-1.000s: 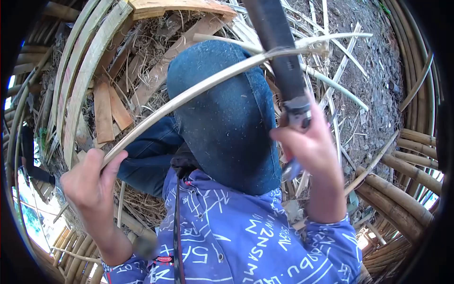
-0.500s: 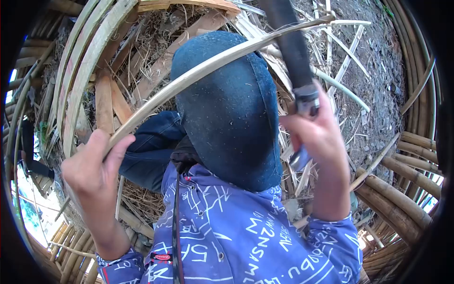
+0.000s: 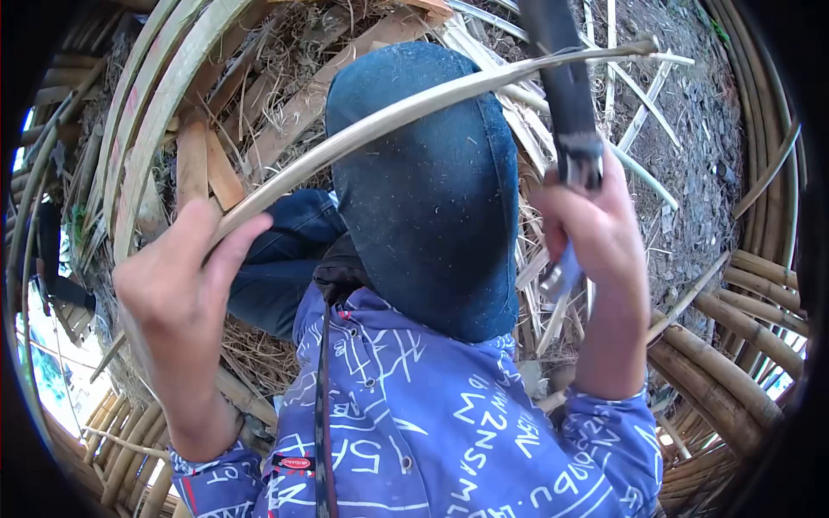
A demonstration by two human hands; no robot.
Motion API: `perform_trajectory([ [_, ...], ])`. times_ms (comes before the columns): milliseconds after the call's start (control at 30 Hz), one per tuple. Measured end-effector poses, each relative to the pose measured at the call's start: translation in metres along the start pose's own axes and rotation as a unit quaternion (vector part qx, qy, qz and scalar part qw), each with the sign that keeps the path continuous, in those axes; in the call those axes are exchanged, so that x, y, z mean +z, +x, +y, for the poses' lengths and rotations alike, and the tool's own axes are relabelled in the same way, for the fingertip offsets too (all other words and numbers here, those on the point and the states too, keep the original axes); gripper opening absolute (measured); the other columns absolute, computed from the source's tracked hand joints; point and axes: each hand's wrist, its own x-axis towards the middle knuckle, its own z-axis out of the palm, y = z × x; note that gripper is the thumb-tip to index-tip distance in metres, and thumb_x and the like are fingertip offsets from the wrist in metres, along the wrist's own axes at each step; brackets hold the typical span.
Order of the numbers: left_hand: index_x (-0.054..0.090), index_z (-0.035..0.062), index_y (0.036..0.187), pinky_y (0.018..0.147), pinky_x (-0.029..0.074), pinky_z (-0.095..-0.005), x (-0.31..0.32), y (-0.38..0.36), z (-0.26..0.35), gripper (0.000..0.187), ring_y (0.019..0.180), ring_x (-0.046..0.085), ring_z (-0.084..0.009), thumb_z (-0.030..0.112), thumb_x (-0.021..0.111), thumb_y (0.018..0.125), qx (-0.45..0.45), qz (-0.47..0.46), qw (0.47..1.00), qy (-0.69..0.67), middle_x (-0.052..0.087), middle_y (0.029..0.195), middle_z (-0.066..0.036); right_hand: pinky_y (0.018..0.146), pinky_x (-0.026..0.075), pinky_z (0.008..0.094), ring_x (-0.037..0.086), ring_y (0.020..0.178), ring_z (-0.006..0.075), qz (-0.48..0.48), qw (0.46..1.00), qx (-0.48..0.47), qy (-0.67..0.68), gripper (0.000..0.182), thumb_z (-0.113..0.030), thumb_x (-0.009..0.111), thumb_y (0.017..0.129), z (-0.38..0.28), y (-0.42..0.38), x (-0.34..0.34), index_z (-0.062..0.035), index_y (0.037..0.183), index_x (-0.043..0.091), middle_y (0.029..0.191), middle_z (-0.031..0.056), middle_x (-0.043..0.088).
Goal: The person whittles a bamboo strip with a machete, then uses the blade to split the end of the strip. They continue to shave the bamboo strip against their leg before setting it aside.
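Note:
My left hand [image 3: 173, 281] is closed, thumb and fingers pinching the lower end of a long, pale bamboo strip [image 3: 389, 119]. The strip slants up to the right, passing over my raised knee in dark jeans [image 3: 423, 207]. Its far end is darker, with thin fibres coming loose. Wrapped around the handle of a machete is my right hand [image 3: 596, 224], somewhat blurred. The machete's dark, broad blade [image 3: 560, 82] points upward and overlaps the strip near its far end. Most of the handle is hidden by my fingers.
Several curved split-bamboo lengths [image 3: 168, 108] stand at the upper left, beside flat brown wood pieces [image 3: 192, 160]. Shavings and loose strips [image 3: 639, 108] litter the ground past my knee. Thick bamboo poles [image 3: 721, 380] lie on the right. Bamboo walling [image 3: 764, 147] curves around the edge.
The machete and my right hand have shifted slightly right. My left hand's thumb and the strip have moved a little right, with the strip's far end lower in view.

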Motion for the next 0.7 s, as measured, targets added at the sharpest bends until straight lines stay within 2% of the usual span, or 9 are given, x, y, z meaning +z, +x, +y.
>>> perform_trajectory([
  [33,0.046,0.0015,0.067,0.043,0.032,-0.0350,0.003,0.002,0.004,0.033,0.044,0.039,-0.0261,0.011,0.079,0.069,0.020,0.002,1.000,0.014,0.040,0.055,-0.013,0.032,0.036,0.0218,0.046,0.035,0.0103,0.031,0.995,-0.010,0.099,0.029,0.004,0.060,0.070,0.000,-0.007,0.032,-0.0001,0.096,0.046,0.056,0.0032,0.050],
  [100,0.047,0.0016,0.068,0.043,0.032,-0.0355,-0.002,0.000,-0.002,0.032,0.044,0.040,-0.0265,0.011,0.078,0.070,-0.004,-0.002,1.000,0.003,0.041,0.054,-0.014,0.036,0.040,0.0246,0.051,0.041,0.0104,0.006,0.998,-0.026,0.064,0.060,0.005,0.058,0.069,0.004,-0.006,0.022,0.0009,0.126,0.041,0.059,0.0041,0.051],
  [200,0.048,0.0020,0.069,0.043,0.033,-0.0366,-0.002,-0.002,-0.001,0.031,0.044,0.043,-0.0281,0.013,0.077,0.072,-0.031,-0.020,0.999,-0.032,0.043,0.054,-0.014,0.036,0.040,0.0257,0.050,0.041,0.0109,-0.013,1.000,-0.008,-0.008,0.068,0.004,0.058,0.070,-0.006,0.004,-0.001,-0.0012,0.133,0.034,0.058,0.0038,0.051],
  [233,0.049,0.0019,0.070,0.043,0.033,-0.0366,0.001,0.001,0.005,0.030,0.044,0.043,-0.0285,0.014,0.077,0.072,-0.020,-0.012,1.000,-0.006,0.044,0.054,-0.014,0.036,0.040,0.0254,0.049,0.040,0.0109,0.054,0.998,0.013,0.035,0.067,0.005,0.057,0.070,-0.007,-0.001,0.021,-0.0012,0.132,0.035,0.058,0.0037,0.051],
  [300,0.050,0.0017,0.071,0.044,0.033,-0.0366,0.003,0.005,0.006,0.029,0.044,0.044,-0.0290,0.014,0.077,0.072,-0.007,0.011,1.000,0.027,0.045,0.055,-0.014,0.036,0.040,0.0258,0.047,0.038,0.0121,0.018,0.997,0.011,0.072,0.034,0.005,0.061,0.070,-0.006,-0.003,0.033,-0.0007,0.098,0.044,0.060,0.0042,0.050],
  [367,0.052,0.0015,0.074,0.044,0.034,-0.0365,0.002,-0.002,-0.004,0.028,0.045,0.046,-0.0297,0.016,0.075,0.075,-0.008,-0.001,1.000,-0.007,0.046,0.054,-0.014,0.035,0.038,0.0264,0.047,0.037,0.0136,0.007,0.999,-0.003,0.042,0.032,0.005,0.062,0.069,-0.003,-0.004,0.019,-0.0015,0.096,0.045,0.058,0.0050,0.050],
  [433,0.053,0.0014,0.075,0.045,0.036,-0.0368,-0.004,-0.002,-0.004,0.025,0.047,0.048,-0.0304,0.016,0.074,0.077,-0.031,-0.037,0.999,-0.023,0.049,0.056,-0.014,0.038,0.039,0.0264,0.050,0.040,0.0117,-0.014,0.999,0.037,0.019,0.068,0.007,0.057,0.072,-0.010,-0.006,0.017,-0.0030,0.135,0.034,0.058,0.0023,0.049],
  [633,0.057,-0.0006,0.085,0.065,0.042,-0.0401,-0.041,-0.009,-0.012,0.016,0.072,0.057,-0.0327,0.013,0.064,0.081,-0.115,-0.131,0.983,-0.061,0.058,0.077,-0.015,0.037,0.039,0.0269,0.049,0.040,0.0117,0.005,0.999,0.036,0.038,0.065,0.007,0.056,0.072,0.000,-0.005,0.020,-0.0023,0.133,0.036,0.057,0.0031,0.050],
  [700,0.056,-0.0016,0.085,0.076,0.039,-0.0425,-0.054,-0.013,-0.020,0.021,0.087,0.055,-0.0327,0.018,0.062,0.080,0.004,-0.161,0.984,0.079,0.057,0.086,-0.016,0.038,0.039,0.0267,0.050,0.040,0.0115,0.004,0.999,0.029,0.046,0.066,0.007,0.056,0.071,0.001,-0.005,0.021,-0.0016,0.133,0.035,0.057,0.0033,0.050],
])
